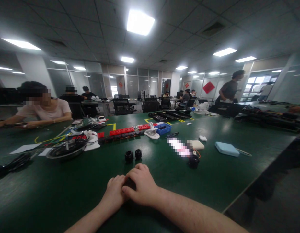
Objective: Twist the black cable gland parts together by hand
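Observation:
My left hand (114, 192) and my right hand (142, 186) meet low in the middle, just above the green table. Between them sits a black round part (130, 183), mostly covered by the fingers, so its full shape is hidden. The fingers of both hands are curled around it, the right hand over its top and side. Just beyond the hands stand two similar short black ribbed parts, one slightly larger black part (129, 156) and a smaller black part (138, 154). Another dark round part (193, 160) rests farther right.
Beyond lie a red strip (122, 130), a white clamp (152, 132), a blue bin (164, 128) and black trays (169, 115). A metal bowl (64, 154) with cables is left; a light-blue case (227, 149) is right. A person (46, 108) sits at left.

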`<state>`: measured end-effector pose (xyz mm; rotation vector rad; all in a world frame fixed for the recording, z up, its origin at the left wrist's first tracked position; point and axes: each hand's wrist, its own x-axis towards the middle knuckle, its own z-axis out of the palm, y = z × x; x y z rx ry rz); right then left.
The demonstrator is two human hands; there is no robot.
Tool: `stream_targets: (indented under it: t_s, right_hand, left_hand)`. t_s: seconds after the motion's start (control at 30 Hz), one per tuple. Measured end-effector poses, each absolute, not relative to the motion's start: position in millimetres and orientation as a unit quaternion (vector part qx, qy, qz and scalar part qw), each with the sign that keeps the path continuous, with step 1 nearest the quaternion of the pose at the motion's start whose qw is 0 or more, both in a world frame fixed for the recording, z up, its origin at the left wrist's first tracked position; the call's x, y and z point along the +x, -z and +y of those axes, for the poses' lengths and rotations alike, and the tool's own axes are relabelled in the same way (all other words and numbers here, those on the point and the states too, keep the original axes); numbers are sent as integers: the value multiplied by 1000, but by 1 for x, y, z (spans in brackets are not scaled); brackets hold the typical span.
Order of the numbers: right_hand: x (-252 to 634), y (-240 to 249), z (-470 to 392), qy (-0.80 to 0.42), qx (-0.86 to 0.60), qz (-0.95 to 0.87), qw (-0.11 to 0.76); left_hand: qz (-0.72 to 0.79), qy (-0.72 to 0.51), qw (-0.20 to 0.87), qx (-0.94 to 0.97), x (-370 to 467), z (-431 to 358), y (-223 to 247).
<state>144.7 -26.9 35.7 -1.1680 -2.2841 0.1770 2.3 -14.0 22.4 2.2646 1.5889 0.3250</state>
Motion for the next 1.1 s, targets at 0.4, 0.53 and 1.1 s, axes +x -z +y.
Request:
stream_targets:
  t_s: [0.4, 0.53, 1.1]
  right_hand:
    - [138, -32, -34, 12, -384, -888, 252]
    - [138, -29, -39, 19, -366, -893, 263]
    - [141, -25, -38, 21, -409, -877, 251]
  left_hand:
    - [591, -88, 174, 783, 2, 0, -8]
    - [580, -103, 183, 787, 0, -2, -10]
    - [614, -117, 165, 763, -3, 2, -4]
